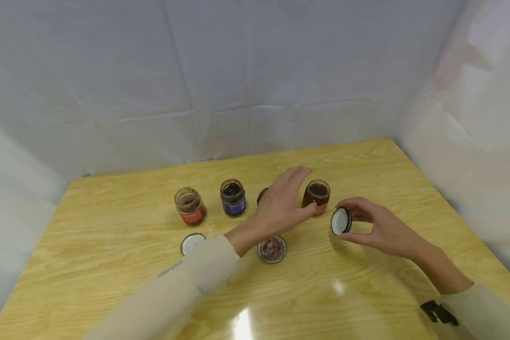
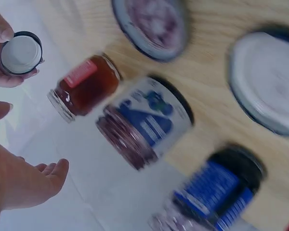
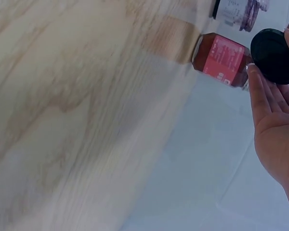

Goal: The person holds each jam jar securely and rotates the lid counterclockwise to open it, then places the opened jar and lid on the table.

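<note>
My right hand (image 1: pixel 384 229) pinches a black jar lid (image 1: pixel 341 221) between thumb and fingers, its white inside turned left. The lid's dark top (image 3: pixel 274 56) faces the right wrist camera. My left hand (image 1: pixel 282 203) reaches over the table with fingers spread, holding nothing. Just past its fingertips stands an uncapped jar of reddish-brown jam (image 1: pixel 317 194) with a red label; in the left wrist view the hand is apart from that jar (image 2: pixel 86 86). A blueberry-labelled jar (image 2: pixel 149 118) is mostly hidden behind the left hand in the head view.
Further left stand an open blue-labelled jar (image 1: pixel 233 198) and an open red-labelled jar (image 1: pixel 190 206). A white-lined lid (image 1: pixel 192 243) lies by the left sleeve. Nearer the front lies a lid smeared with purple jam (image 1: pixel 272 249). Pale sheeting (image 1: pixel 238 85) hangs behind the wooden table (image 1: pixel 314 293).
</note>
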`<action>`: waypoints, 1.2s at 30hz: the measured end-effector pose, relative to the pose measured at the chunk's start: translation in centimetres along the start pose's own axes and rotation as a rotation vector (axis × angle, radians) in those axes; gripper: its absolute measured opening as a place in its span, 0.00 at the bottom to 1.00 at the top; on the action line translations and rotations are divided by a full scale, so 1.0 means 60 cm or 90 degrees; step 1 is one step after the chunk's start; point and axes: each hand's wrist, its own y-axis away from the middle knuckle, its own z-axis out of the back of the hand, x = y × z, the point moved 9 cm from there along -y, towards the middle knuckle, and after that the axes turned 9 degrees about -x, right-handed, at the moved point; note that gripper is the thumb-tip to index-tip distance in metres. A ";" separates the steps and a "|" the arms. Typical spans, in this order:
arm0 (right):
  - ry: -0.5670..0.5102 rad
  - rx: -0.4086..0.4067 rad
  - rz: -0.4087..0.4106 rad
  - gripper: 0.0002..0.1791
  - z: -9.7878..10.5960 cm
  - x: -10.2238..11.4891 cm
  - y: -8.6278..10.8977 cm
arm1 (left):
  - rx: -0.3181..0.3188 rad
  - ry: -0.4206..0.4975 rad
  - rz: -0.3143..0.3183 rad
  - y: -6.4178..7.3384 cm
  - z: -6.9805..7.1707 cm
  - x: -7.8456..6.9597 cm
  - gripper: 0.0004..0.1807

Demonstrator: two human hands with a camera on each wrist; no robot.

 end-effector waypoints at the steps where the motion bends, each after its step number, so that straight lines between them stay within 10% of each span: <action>1: 0.000 0.004 -0.007 0.32 -0.002 -0.002 -0.001 | -0.002 -0.014 -0.014 0.004 0.006 0.002 0.37; 16: -0.026 0.078 0.001 0.30 -0.039 -0.006 -0.014 | -0.025 -0.170 -0.271 0.110 0.045 0.015 0.33; 36: -0.059 0.161 -0.092 0.35 -0.086 -0.038 -0.005 | 0.032 -0.299 -0.294 0.205 0.046 0.063 0.36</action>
